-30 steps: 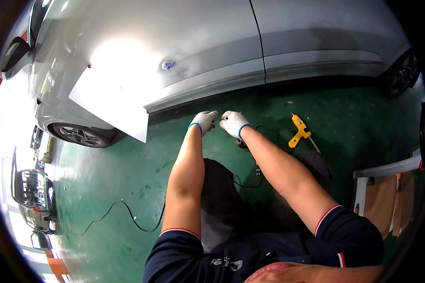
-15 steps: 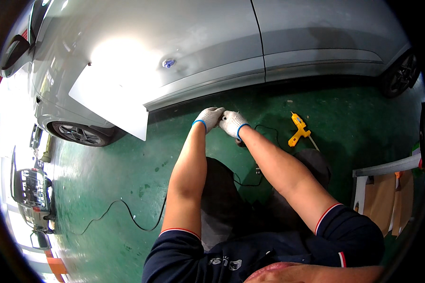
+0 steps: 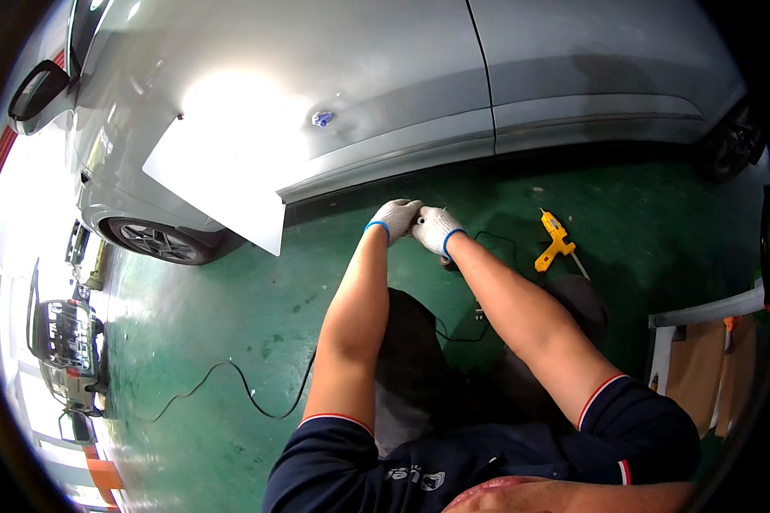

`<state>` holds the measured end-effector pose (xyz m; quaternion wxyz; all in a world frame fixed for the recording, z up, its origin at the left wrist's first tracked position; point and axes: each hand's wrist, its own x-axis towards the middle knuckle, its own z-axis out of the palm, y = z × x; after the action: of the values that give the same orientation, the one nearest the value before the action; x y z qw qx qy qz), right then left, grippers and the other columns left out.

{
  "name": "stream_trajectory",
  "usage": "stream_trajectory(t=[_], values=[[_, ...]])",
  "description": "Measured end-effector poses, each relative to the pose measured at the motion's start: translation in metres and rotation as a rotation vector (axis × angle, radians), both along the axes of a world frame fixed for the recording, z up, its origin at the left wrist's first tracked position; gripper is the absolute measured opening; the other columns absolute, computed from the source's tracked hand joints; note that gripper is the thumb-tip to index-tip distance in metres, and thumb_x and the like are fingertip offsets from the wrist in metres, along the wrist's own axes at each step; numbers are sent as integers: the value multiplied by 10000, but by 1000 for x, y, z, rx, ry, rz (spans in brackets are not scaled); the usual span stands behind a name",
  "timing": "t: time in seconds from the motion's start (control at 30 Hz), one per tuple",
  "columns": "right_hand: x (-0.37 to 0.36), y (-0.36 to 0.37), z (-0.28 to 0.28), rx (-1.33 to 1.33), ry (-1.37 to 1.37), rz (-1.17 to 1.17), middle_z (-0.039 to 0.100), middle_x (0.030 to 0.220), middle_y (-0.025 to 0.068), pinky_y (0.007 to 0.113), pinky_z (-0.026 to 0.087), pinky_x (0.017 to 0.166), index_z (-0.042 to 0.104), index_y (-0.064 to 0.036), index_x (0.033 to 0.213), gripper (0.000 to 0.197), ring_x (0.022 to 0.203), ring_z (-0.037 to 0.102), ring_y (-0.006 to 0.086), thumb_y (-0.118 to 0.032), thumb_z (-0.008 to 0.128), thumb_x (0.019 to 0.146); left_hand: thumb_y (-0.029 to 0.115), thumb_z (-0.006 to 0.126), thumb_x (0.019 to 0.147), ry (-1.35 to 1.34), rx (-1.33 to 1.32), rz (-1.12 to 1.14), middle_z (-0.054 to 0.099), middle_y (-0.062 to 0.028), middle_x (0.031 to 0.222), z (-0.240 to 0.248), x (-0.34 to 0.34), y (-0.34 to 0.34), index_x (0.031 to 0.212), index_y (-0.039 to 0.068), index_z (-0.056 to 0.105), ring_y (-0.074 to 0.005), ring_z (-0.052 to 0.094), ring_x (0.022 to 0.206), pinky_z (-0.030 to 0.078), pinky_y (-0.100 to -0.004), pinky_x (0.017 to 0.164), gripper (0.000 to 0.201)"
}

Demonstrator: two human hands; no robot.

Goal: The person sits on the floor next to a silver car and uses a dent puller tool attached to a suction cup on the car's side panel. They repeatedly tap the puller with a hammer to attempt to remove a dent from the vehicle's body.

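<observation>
Both of my hands wear white knit gloves with blue cuffs and meet in front of me, over the floor beside the car. My left hand [image 3: 393,219] has its fingers bent inward against the right one. Closed as well, my right hand [image 3: 437,230] presses fingertips to the left. Something dark shows between them, mostly hidden by the gloves. Below the right glove, a dark object is partly visible. On the silver car door [image 3: 402,85] ahead, a small blue plastic tab [image 3: 322,119] is stuck. To the right, a yellow glue gun [image 3: 555,242] lies on the floor.
A white panel [image 3: 261,224] stands against the door at left, under bright glare. Black cable [image 3: 250,402] runs over the green floor [image 3: 197,342]. At right is a cart [image 3: 710,309] with cardboard. The car's front wheel [image 3: 156,240] is at left; other vehicles stand farther left.
The whole view has shifted a little, so everything sits slightly farther right in it. My hands remain together, in nearly the same pose.
</observation>
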<state>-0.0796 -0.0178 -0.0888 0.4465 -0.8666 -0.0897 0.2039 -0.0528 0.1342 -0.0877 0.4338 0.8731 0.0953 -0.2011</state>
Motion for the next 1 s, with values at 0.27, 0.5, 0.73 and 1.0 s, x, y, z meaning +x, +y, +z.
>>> stream_trajectory(t=[0.27,0.5,0.73,1.0], values=[[1,5,-13,-6,-135,-57,738,1127,256,492,574,927,746,-58,1122,334,1060,716,432,-292,687,892,371,601,1046,-17,-9,14,753,-100,1069,-11,5,2,1225,15,727,-188,689,958,560,-369,853,418],[2,5,-11,-103,-95,-25,718,1260,225,486,561,994,732,-78,1222,418,1160,687,421,-351,726,905,371,597,1046,-35,2,-4,750,-101,1076,-19,8,5,1210,16,730,-193,681,931,558,-362,832,413],[4,4,-7,-66,-66,-16,718,1259,229,488,558,999,730,-69,1217,418,1157,689,421,-350,730,907,340,527,1079,-22,38,-75,736,-127,1210,-13,7,4,1272,38,707,-245,684,1069,543,-383,940,401],[12,2,-12,-45,26,-45,701,1322,199,494,547,1027,727,-124,1248,442,1202,673,406,-389,715,895,261,501,1080,-74,227,-237,682,-152,1350,-6,7,-2,1417,112,631,-321,655,1243,529,-413,1043,390]])
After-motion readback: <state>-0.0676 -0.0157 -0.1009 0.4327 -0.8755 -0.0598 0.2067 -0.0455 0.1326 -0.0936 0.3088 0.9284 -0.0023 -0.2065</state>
